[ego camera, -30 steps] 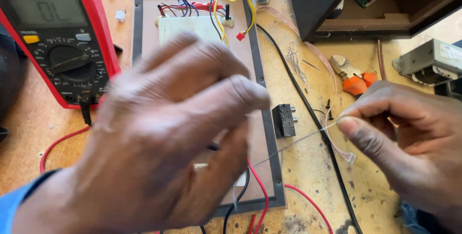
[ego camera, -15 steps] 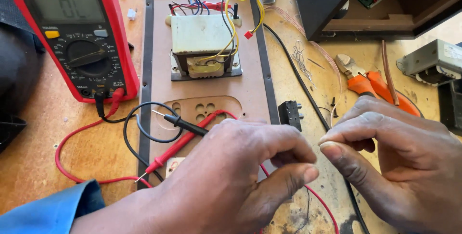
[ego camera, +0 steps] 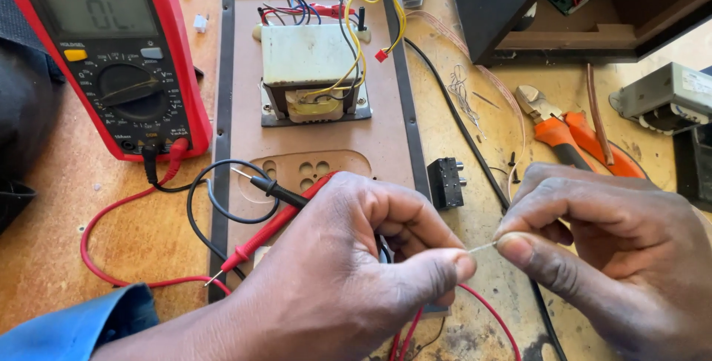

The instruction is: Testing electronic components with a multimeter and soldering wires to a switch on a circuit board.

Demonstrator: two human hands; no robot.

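Vs. half a sec ago: hands are sitting a bit lower and wider apart in view, and a short stretch of thin wire strand (ego camera: pixel 482 246) is now showing between them; before, the fingertips were nearly touching and hiding it. A sec ago the left hand was raised, blocking most of the board; now the transformer and probes are fully showing.

Left hand (ego camera: pixel 348 272) is curling in, thumb and forefinger pinching the left end of the strand, other fingers folding loosely under. Right hand (ego camera: pixel 608 250) is doing the same from the other side: thumb tip and forefinger are pinching the strand's right end, remaining fingers bending in toward the palm. Both are gripping tight on the strand, not open. The strand is running nearly level between the two pinches, above the bench (ego camera: pixel 475 316), just right of the brown board (ego camera: pixel 386 138). A blue sleeve (ego camera: pixel 74 327) is covering the left forearm.

Around them: red multimeter (ego camera: pixel 111 57) is lying at upper left w/ its leads plugged in; black probe (ego camera: pixel 278 190) and red probe (ego camera: pixel 271 231) are lying crossed on the board, just above the left hand. Transformer (ego camera: pixel 311 71) is sitting mid-board w/ yellow, blue, red wires. Small black switch (ego camera: pixel 446 183) is lying btwn board edge and right hand. Orange-handled pliers (ego camera: pixel 571 135) are lying beyond the right hand.
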